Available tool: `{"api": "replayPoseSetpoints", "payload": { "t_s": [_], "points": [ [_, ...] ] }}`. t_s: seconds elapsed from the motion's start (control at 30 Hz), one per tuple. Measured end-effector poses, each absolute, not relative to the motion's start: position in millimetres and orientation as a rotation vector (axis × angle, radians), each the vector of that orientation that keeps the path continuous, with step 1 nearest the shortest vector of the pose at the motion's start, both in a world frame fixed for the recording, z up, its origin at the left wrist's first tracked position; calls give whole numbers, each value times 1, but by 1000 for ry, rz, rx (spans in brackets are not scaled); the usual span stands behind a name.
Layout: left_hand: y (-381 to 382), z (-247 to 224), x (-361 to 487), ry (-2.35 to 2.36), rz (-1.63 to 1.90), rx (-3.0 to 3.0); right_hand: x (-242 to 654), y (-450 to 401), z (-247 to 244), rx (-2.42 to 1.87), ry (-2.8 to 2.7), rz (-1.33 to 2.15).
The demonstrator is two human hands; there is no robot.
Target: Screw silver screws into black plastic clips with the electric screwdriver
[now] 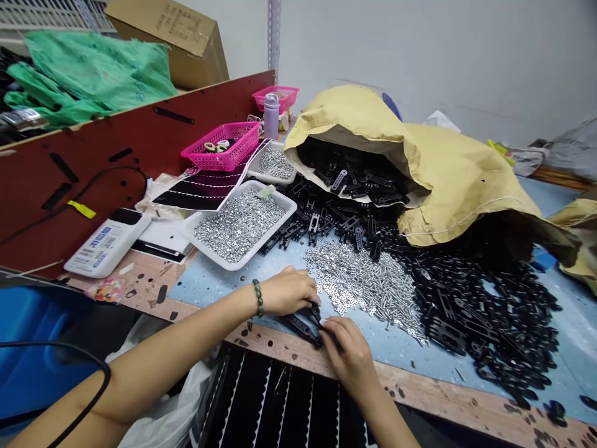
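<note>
My left hand [290, 291], with a green bead bracelet at its wrist, has its fingers closed on a black plastic part [301, 325] at the table's front edge. From the lower right my right hand [349, 350] pinches the other end of that black part with thumb and fingers. Part of the piece is covered by my fingers. Just beyond my hands lies a pile of silver nuts [338, 274], merging with a heap of silver screws [385, 289]. To the right spreads a large heap of black plastic parts [485, 330].
A white tray of nuts [290, 210] stands left of the pile, a smaller tray of screws [254, 169] behind it. Yellow sacks [359, 118] spill black parts at the back. A pink basket [233, 155], purple bottle [271, 118] and white scale [105, 246] line the red board [186, 134].
</note>
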State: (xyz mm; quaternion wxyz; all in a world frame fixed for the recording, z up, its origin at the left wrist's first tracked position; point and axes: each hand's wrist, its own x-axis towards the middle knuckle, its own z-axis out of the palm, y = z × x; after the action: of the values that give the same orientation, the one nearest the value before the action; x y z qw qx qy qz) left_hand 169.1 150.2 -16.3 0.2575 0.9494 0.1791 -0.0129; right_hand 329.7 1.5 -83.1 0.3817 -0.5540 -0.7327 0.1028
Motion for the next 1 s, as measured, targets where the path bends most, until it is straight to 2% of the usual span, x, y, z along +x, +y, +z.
{"api": "replayPoseSetpoints", "payload": {
  "t_s": [0.3,0.73,0.9,1.0],
  "points": [
    [155,-18,175,440,-96,2600,332,3,-85,-1448,-1869,311],
    [133,-22,153,600,55,2524,338,3,-81,-1378,-1866,360],
    [150,-12,135,671,244,2385,339,34,-69,-1471,-1794,202],
    [155,-6,121,742,361,2243,330,69,-69,-1437,-2056,101]
  ]
}}
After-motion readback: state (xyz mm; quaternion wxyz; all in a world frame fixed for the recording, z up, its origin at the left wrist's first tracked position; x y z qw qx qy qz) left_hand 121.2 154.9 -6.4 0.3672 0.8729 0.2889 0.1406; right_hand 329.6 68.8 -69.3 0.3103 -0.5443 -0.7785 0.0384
